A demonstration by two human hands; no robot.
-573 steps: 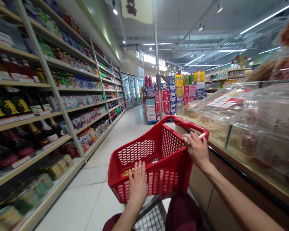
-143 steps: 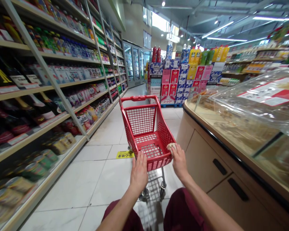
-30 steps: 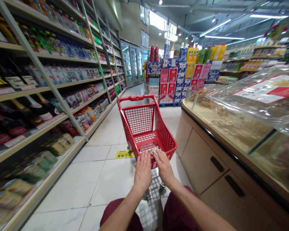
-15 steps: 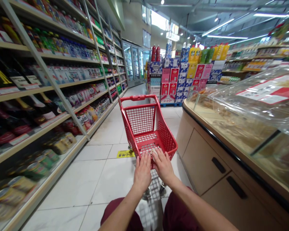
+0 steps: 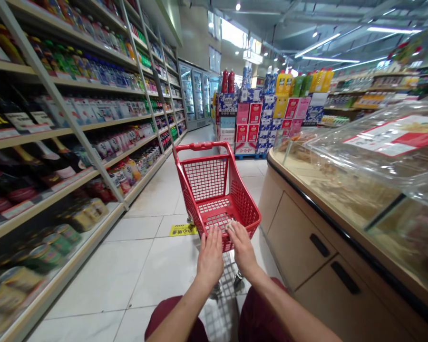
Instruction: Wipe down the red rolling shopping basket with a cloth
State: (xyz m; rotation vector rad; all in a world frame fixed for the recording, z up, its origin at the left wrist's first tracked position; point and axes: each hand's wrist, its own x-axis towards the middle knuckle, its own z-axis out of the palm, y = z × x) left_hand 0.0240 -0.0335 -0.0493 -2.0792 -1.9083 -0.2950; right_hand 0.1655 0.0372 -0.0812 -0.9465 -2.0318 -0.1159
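View down over a person's own arms and maroon knees (image 5: 174, 318) in a shop aisle; a small red cart (image 5: 231, 203) stands upright on white floor tiles (image 5: 135, 270), just ahead of the knees, its handle (image 5: 201, 146) at the far end and its low end toward the person; the bare left hand (image 5: 210, 259) lies over the near edge, fingers straight and side by side, though whether they hook beneath it cannot be told; the right hand (image 5: 244, 249), just beside it, has its bent fingers closed on a small pale cloth (image 5: 229, 225) at the same edge, most of the cloth hidden.

To work the cloth well here, the left hand would best bear down firmly as an anchor, since casters (image 5: 238, 279) under the cart could let it roll; the right hand would do best with the cloth spread flat beneath all the fingertips, moving in short, even strokes outward to the corner, away from the left hand; the grid of holes may snag a loose fold, so a tucked cloth seems safer; the display cabinet (image 5: 288, 228) on the right leaves limited elbow room, so small movements suit.
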